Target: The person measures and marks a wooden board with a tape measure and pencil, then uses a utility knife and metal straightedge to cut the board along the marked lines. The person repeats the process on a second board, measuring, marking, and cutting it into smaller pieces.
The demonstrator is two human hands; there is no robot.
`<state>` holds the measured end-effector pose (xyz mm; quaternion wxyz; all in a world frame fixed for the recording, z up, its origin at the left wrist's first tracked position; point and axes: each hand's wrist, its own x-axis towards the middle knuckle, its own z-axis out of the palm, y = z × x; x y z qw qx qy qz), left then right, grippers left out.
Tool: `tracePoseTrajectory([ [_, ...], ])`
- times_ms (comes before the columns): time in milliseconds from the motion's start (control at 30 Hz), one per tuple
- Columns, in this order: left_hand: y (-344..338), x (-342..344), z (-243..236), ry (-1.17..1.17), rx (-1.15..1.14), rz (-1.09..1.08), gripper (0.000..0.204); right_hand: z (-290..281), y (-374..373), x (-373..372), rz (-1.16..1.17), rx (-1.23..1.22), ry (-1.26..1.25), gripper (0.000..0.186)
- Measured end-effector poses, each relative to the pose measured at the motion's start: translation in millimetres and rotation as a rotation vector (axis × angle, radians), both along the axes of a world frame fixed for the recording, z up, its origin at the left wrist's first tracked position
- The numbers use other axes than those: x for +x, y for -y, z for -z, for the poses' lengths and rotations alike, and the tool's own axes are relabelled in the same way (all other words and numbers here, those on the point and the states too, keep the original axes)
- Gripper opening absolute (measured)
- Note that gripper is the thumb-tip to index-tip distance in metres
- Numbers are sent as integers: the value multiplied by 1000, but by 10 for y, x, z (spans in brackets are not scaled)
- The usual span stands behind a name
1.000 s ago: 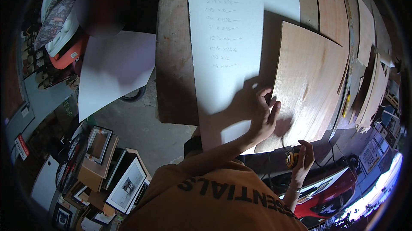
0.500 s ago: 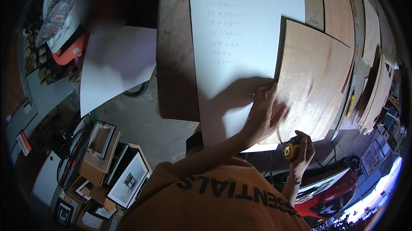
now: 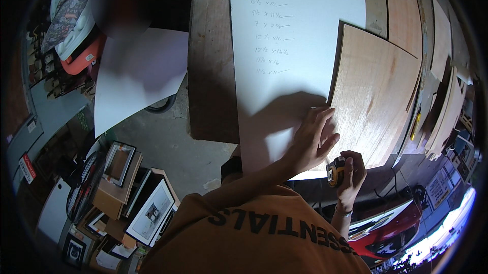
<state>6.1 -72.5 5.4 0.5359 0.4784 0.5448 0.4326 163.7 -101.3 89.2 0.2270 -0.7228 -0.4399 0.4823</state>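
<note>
My left hand [image 3: 314,139] rests at the left edge of a plywood board [image 3: 376,96], fingers stretched out and apart at the thumb, over a white sheet [image 3: 279,101] with handwritten pencil lines. My right hand [image 3: 356,169] grips a yellow-and-black tape measure [image 3: 335,171] just below the board. Part of the blade seems to run up toward my left hand; its end is hidden. The board lies over the right part of the sheet, both on a wooden worktable [image 3: 211,60]. Strong shadows fall beside my left hand.
More plywood pieces [image 3: 404,9] and a yellow-handled tool [image 3: 417,121] lie at the right. At the left are a white panel [image 3: 134,70], an orange-and-white object [image 3: 81,55], a fan [image 3: 81,187] and stacked picture frames [image 3: 145,208]. A red object [image 3: 381,241] sits lower right.
My right hand has closed round the tape measure and risen. My left hand has shifted along the board's edge. The shadow beside the board has narrowed, the board sitting lower on the sheet.
</note>
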Motion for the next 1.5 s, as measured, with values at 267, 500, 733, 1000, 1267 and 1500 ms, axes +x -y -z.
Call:
tracePoseTrajectory([
  [267, 176, -67, -120, 55, -5, 64, 56, -2, -40, -69, 144, 6, -10, 30],
  [500, 576, 75, -153, 168, 139, 242, 76, 127, -142, -197, 604, -9, -530, 22],
  [733, 526, 251, 7, 402, -89, -212, 93, 201, -481, -248, 248, -94, -525, 18],
  [1000, -187, 346, -94, 297, -108, -319, 74, 275, -1270, 502, -342, 22, -600, 25],
  [1267, -868, -782, 137, -538, 80, -838, 72, 792, -2549, 2194, -425, 551, 108, 13],
  [1500, -945, -1548, 526, -640, 264, -861, 83, 1130, -2764, 2573, -346, 596, 597, 18],
])
